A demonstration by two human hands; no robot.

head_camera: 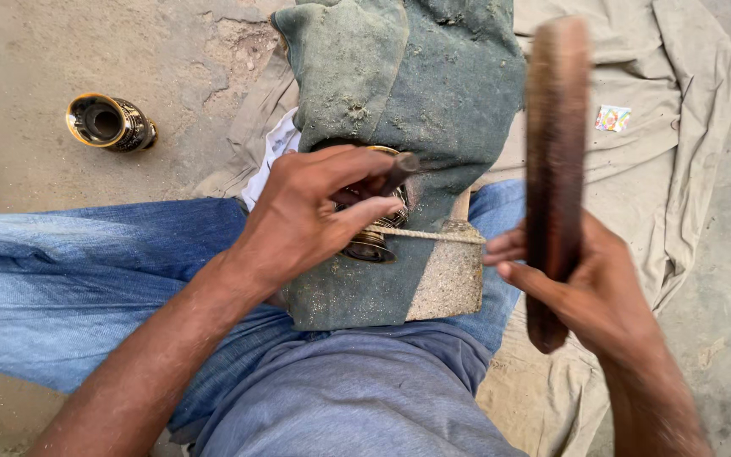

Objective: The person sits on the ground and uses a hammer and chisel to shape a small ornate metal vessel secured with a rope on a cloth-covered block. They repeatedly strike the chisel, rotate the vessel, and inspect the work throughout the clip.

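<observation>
My left hand (pixel 310 211) grips a thin dark metal punch (pixel 401 167), its tip against a small engraved brass piece (pixel 376 239). The brass piece rests on a dusty grey-green cloth (pixel 408 85) draped over a stone block (pixel 450 271), with a cord (pixel 433 236) stretched across the block. My right hand (pixel 590 292) holds a long flat dark wooden bat (pixel 556 161) upright, raised to the right of the punch and blurred.
I sit on a concrete floor in blue jeans (pixel 61 271) and a grey shirt. A dark brass-rimmed vase (pixel 110 123) lies on its side at the far left. A beige cloth (pixel 662 152) is spread on the right, with a small colourful wrapper (pixel 612 118) on it.
</observation>
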